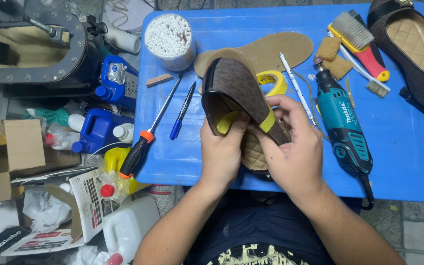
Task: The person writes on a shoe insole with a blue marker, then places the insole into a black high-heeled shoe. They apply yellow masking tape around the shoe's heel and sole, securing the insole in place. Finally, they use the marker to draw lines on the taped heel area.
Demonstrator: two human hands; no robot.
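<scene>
A brown textured flat shoe (pixel 234 91) with a quilted tan insole and yellow tape along its rim is held above the blue table (pixel 408 147), toe pointing away. My left hand (pixel 222 149) grips its left side, thumb pressed on the yellow tape inside the opening. My right hand (pixel 293 147) wraps the right side and heel, fingers over the taped edge. A roll of yellow tape (pixel 273 81) lies just behind the shoe, beside a tan insole (pixel 276 49).
On the table: a teal rotary tool (pixel 342 122), a screwdriver (pixel 145 135), a blue pen (pixel 182 110), a tub of cotton swabs (pixel 169 35), brushes (pixel 361 39), sanding blocks (pixel 333 56), a second shoe (pixel 415 49). Blue jugs (pixel 104 125), bottles and boxes crowd the floor at left.
</scene>
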